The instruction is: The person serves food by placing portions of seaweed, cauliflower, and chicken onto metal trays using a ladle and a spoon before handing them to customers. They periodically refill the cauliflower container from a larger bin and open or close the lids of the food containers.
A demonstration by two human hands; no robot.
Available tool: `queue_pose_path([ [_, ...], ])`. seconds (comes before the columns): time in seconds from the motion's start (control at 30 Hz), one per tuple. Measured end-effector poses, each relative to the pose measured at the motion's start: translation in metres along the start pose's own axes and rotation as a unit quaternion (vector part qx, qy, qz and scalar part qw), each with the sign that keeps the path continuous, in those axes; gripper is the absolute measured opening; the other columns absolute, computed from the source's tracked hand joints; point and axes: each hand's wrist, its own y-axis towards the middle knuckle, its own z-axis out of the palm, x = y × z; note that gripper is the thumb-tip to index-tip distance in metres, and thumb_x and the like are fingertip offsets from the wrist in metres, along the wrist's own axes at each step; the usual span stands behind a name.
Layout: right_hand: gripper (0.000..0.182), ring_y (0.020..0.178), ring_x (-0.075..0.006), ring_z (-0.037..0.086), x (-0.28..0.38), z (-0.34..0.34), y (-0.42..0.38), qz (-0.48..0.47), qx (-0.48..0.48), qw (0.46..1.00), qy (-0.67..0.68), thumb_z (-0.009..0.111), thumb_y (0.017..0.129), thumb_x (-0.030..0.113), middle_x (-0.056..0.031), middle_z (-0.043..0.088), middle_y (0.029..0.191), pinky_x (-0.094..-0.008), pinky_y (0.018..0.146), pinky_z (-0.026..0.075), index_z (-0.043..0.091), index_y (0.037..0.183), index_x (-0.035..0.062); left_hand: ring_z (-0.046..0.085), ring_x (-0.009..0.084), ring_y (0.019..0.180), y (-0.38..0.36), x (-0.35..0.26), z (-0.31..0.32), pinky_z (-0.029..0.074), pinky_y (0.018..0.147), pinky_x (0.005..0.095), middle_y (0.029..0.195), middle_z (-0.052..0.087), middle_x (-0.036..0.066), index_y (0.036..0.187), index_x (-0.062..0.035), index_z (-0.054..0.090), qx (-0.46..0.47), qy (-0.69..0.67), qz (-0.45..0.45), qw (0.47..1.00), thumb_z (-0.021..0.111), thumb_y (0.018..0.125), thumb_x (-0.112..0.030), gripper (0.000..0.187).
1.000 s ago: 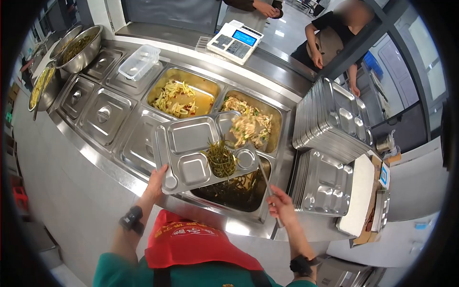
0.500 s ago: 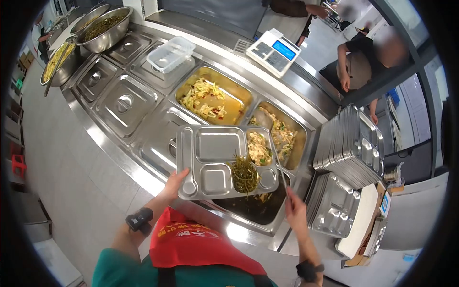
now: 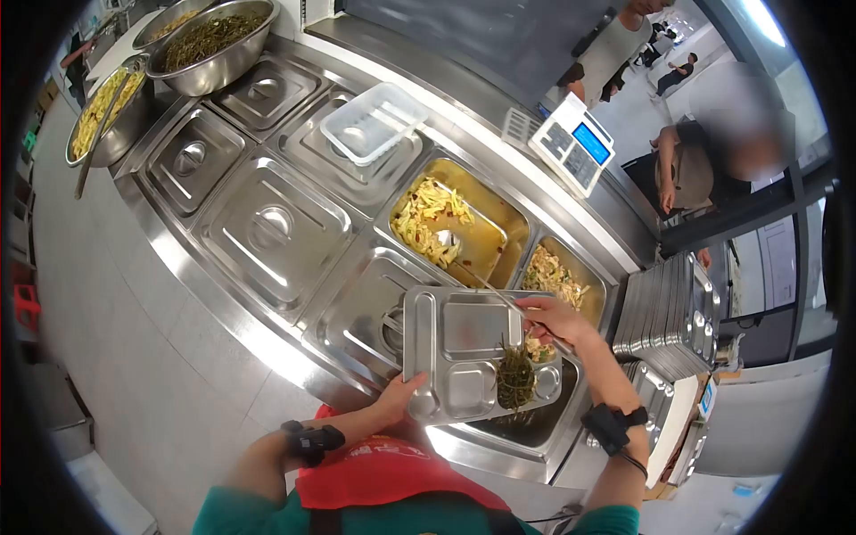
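My left hand [image 3: 399,398] grips the lower left edge of a steel compartment tray [image 3: 477,332]. Dark green shredded food [image 3: 515,378] fills one compartment of the tray, and pale mixed food [image 3: 538,349] shows in another, partly behind my right hand. My right hand [image 3: 555,323] is closed round the long handle of a serving spoon [image 3: 492,289], above the tray. The spoon reaches into a deep pan [image 3: 499,234] of yellow-green shredded food [image 3: 428,209], its end among the food and liquid. Another pan with mixed food [image 3: 555,276] sits right of it.
Lidded pans [image 3: 272,230] line the counter to the left, with a clear plastic box [image 3: 374,123] on one lid. A scale [image 3: 572,143] stands behind. Stacked trays [image 3: 664,303] are at right. Large bowls [image 3: 209,67] stand far left. A person [image 3: 682,169] is beyond the counter.
My right hand has moved up and left over the tray, and the spoon now reaches into the yellow-green food's pan. The view has shifted, with the tray still in my left hand.
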Motion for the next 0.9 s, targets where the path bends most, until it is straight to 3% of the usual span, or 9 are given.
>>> queue_pose_path([
  [0.2, 0.038, 0.048, -0.0032, 0.035, -0.012, 0.035, 0.05, -0.023, 0.058, 0.987, 0.151, 0.049, 0.09, 0.011, -0.0016, 0.05, 0.073, -0.0165, 0.037, 0.027, 0.045, 0.128, 0.0102, 0.062, 0.0186, 0.076, -0.01, -0.024, 0.015, 0.052, 0.066, 0.0318, 0.092, 0.06, 0.008, 0.109, -0.0032, 0.053, 0.007, 0.012, -0.037, 0.999, 0.054, 0.089, -0.024, 0.029],
  [0.3, 0.038, 0.049, -0.0033, 0.035, -0.039, 0.036, 0.046, -0.029, 0.057, 0.977, 0.205, 0.05, 0.09, 0.012, -0.0014, 0.05, 0.073, -0.0161, 0.037, 0.026, 0.045, 0.128, 0.0122, 0.056, 0.0169, 0.096, -0.011, -0.031, 0.013, 0.047, 0.082, 0.0331, 0.107, 0.058, 0.006, 0.115, -0.0036, 0.053, 0.012, 0.024, -0.056, 0.998, 0.056, 0.088, -0.021, 0.032],
  [0.4, 0.04, 0.049, -0.0031, 0.035, -0.053, 0.047, 0.061, -0.051, 0.056, 0.964, 0.254, 0.053, 0.089, 0.014, -0.0016, 0.049, 0.074, -0.0156, 0.038, 0.026, 0.045, 0.129, 0.0147, 0.062, 0.0183, 0.076, -0.008, -0.031, 0.012, 0.052, 0.065, 0.0319, 0.089, 0.061, 0.008, 0.108, -0.0033, 0.054, 0.031, 0.034, -0.02, 0.999, 0.054, 0.089, -0.025, 0.029],
  [0.5, 0.039, 0.049, -0.003, 0.036, -0.057, 0.047, 0.063, -0.063, 0.052, 0.954, 0.289, 0.053, 0.088, 0.011, -0.0022, 0.049, 0.075, -0.0148, 0.037, 0.026, 0.047, 0.127, 0.0162, 0.056, 0.0168, 0.096, -0.002, -0.029, 0.005, 0.047, 0.082, 0.0327, 0.107, 0.058, 0.006, 0.114, -0.0034, 0.053, 0.029, 0.033, -0.032, 0.999, 0.057, 0.088, -0.022, 0.033],
  [0.6, 0.039, 0.049, -0.0031, 0.036, -0.067, 0.045, 0.056, -0.08, 0.051, 0.94, 0.327, 0.053, 0.088, 0.009, -0.0028, 0.049, 0.075, -0.0146, 0.036, 0.026, 0.049, 0.126, 0.0169, 0.061, 0.0178, 0.081, -0.003, -0.029, 0.008, 0.052, 0.067, 0.0331, 0.091, 0.061, 0.006, 0.109, -0.0043, 0.054, 0.011, 0.043, -0.009, 0.999, 0.056, 0.088, -0.024, 0.029],
  [0.8, 0.037, 0.048, -0.003, 0.034, -0.091, 0.024, 0.027, -0.144, 0.009, 0.935, 0.325, 0.051, 0.089, 0.009, -0.0022, 0.048, 0.074, -0.0155, 0.037, 0.024, 0.049, 0.125, 0.0176, 0.059, 0.0201, 0.092, -0.008, -0.045, 0.017, 0.052, 0.075, 0.0364, 0.107, 0.058, 0.007, 0.12, -0.0061, 0.048, -0.055, 0.046, -0.056, 0.996, 0.056, 0.088, -0.024, 0.037],
  [0.9, 0.038, 0.047, -0.0033, 0.033, -0.106, 0.012, -0.003, -0.163, -0.019, 0.934, 0.318, 0.049, 0.089, 0.007, -0.0024, 0.048, 0.073, -0.0157, 0.036, 0.023, 0.05, 0.125, 0.0174, 0.058, 0.0219, 0.097, -0.015, -0.05, 0.024, 0.051, 0.08, 0.0393, 0.114, 0.055, 0.009, 0.123, -0.0062, 0.045, -0.047, 0.039, -0.034, 0.998, 0.054, 0.09, -0.031, 0.043],
])
